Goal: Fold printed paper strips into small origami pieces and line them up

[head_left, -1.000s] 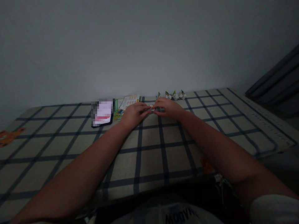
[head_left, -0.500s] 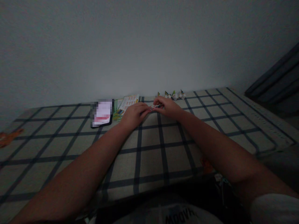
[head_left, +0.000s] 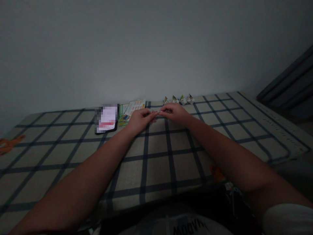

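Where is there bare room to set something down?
The cloth between the forearms, left of the device, and right of the folded shapes. Crowded: the back middle, with leaflets, left hand, right hand and shapes close together.

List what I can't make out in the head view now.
Head view:
Small piece: mostly hidden by the left hand and right hand.
Dark-edged device: screen pixelated.
Printed sheets: text too small.
Orange figure at left: cut off by the edge.
Dark fabric: cut off by the right edge.

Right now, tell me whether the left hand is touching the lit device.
No, printed sheets show between the left hand and the lit device.
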